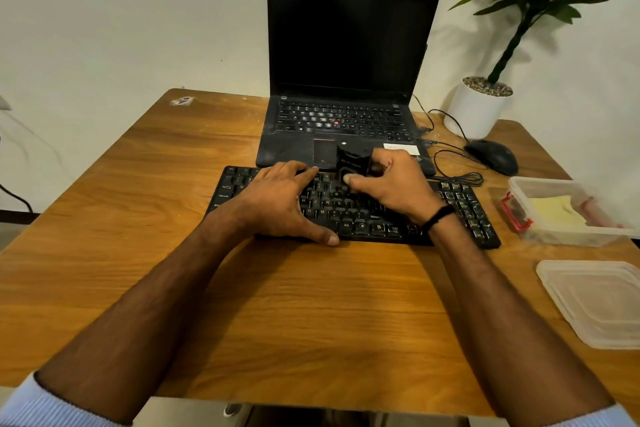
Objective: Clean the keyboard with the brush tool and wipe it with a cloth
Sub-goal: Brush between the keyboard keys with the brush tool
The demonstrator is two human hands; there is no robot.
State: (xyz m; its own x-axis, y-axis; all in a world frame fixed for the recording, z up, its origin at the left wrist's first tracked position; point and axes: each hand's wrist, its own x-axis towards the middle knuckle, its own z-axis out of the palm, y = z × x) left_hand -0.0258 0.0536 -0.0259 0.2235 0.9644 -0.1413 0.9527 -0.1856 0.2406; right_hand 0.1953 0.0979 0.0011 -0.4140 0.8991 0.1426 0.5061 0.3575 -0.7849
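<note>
Wooden table (pixel 311 305): orange-brown grain, seen from the head camera; carries everything listed below.
Keyboard (pixel 360 215): black, full-size, lying across the middle of the table, its far edge just in front of the laptop.
Left hand (pixel 277 204): fingers spread and laid flat over the left half of the keyboard; thumb tip at the keyboard's near edge, on the wood.
Right hand (pixel 391 184): fingers and thumb curled round the brush tool, gripping it above the keyboard's upper middle rows.
Brush tool (pixel 353 161): black, blocky body, held at the keyboard's far edge; whether the bristles touch the keys cannot be told.
Wrist cord (pixel 438 215): black, on the right wrist.
Laptop (pixel 349 45): black, open, screen dark, at the far edge.
Mouse (pixel 491 156): black, wired, toward the far right corner.
Potted plant (pixel 478 107): white pot, at the far right corner.
Plastic container (pixel 568 236): clear, open, at the right edge.
Cloth (pixel 554 208): yellow, inside the container.
Lid (pixel 595 302): clear, lying flat near the container, at the right edge.
</note>
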